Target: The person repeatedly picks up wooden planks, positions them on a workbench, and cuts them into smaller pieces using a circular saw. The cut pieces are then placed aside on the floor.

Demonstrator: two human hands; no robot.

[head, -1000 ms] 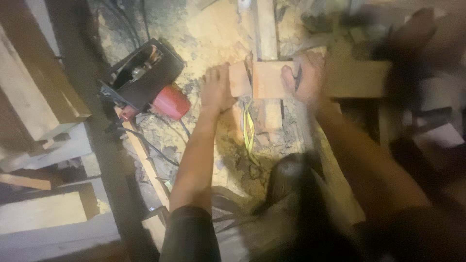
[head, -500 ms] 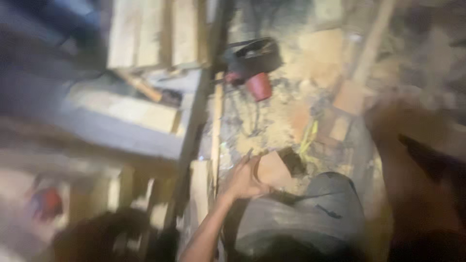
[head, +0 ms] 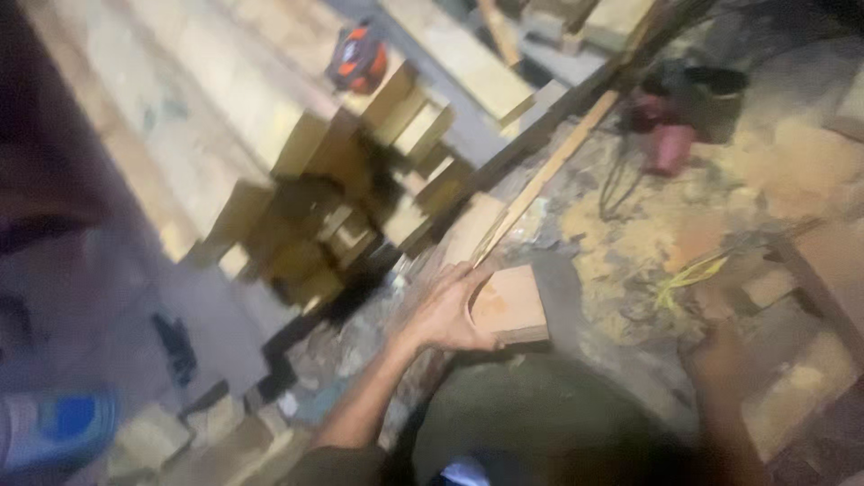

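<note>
Left hand: our left hand (head: pixel 445 310) is curled around the left edge of a small wooden block (head: pixel 510 304), thumb under its near side and fingers bent over the top, so it grasps the block.
Wooden block: a pale, roughly square offcut, lying flat just right of our left palm and above our knee (head: pixel 531 414), which fills the low middle of the view.
Right hand: our right hand (head: pixel 720 360) sits dim and blurred well to the right of the block; we cannot tell whether it is clenched or released, or whether it touches anything.
Beyond the left hand: a thin wooden strip (head: pixel 549 171) runs away from the fingertips up toward the right, and stacked timber planks (head: pixel 270 126) lie up and to the left.
Far ahead: a red power tool (head: pixel 670 135) rests past the strip on sawdust (head: pixel 792 162), well apart from both hands; an orange and black tape measure (head: pixel 357 58) sits on the planks.
Between the hands: a yellow cord (head: pixel 688 274) lies on the ground, nearer the right hand.
</note>
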